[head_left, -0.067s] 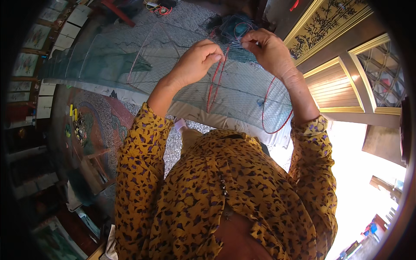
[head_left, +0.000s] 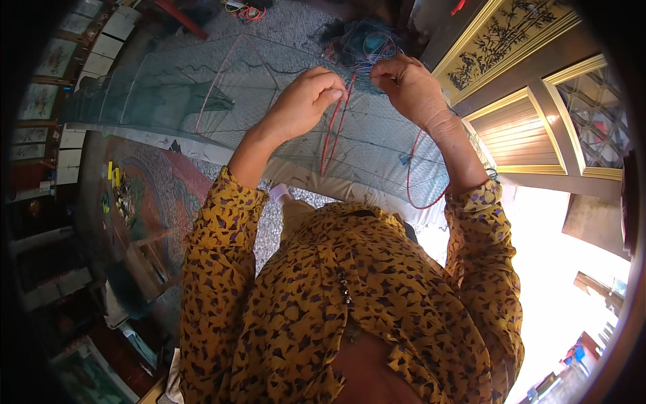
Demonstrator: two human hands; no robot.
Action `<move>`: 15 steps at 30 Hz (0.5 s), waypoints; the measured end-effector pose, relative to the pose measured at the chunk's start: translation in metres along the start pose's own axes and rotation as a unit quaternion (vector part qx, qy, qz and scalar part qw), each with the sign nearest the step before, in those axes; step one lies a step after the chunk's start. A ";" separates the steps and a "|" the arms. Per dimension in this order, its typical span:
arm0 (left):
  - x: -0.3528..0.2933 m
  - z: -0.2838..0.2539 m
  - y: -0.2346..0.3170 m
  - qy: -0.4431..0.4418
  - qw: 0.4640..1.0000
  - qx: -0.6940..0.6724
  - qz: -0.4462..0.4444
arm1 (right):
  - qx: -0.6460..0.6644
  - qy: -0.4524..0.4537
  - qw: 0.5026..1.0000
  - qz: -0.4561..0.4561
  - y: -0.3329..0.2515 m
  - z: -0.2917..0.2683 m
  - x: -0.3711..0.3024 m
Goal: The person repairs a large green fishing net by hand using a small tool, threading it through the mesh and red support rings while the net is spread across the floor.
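Observation:
A long green mesh net trap (head_left: 282, 74), held out by thin frames, stretches across a table with a pale cover. My left hand (head_left: 306, 101) is closed in a pinch at the top of a red-wrapped frame (head_left: 328, 143) of the net. To its right, my right hand (head_left: 412, 91) has thumb and fingers pressed together above the mesh; whatever they hold is too fine to make out. A rounder red hoop (head_left: 409, 176) stands at the net's right end, below my right wrist.
Beyond my hands lies a dark heap of netting and wire (head_left: 367, 44). An orange cord (head_left: 252, 13) rests on the speckled floor at the far left. Panelled doors with gold trim (head_left: 518, 128) stand close on the right. The table cover's near edge (head_left: 296, 172) runs in front of me.
My right hand has shifted slightly left and down, closer to my left hand. My left hand stays at the red frame with barely any movement.

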State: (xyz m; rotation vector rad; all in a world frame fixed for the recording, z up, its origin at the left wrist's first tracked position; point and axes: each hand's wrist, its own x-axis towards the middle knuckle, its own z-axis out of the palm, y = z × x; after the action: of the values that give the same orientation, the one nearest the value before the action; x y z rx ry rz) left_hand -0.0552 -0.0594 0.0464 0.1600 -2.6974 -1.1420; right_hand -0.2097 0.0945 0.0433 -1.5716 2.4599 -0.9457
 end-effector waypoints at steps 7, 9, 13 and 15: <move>0.000 0.001 -0.007 -0.031 0.992 -0.115 -0.048 | 0.060 0.012 0.998 0.012 0.012 0.027 -0.002; -0.002 0.004 -0.016 -0.025 0.986 -0.156 -0.063 | 0.120 0.010 0.992 0.037 0.016 0.041 0.000; -0.006 0.006 -0.019 -0.018 0.957 -0.251 -0.144 | 0.194 0.005 0.975 0.110 0.007 0.054 -0.003; -0.009 0.006 -0.024 -0.003 0.929 -0.313 -0.195 | 0.245 0.042 0.962 0.109 -0.001 0.065 0.001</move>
State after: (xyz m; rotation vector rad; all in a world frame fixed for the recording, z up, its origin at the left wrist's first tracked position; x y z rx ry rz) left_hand -0.0472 -0.0702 0.0242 0.5997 -2.2082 -2.0500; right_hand -0.1851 0.0640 -0.0082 -1.0946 2.1491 -1.4571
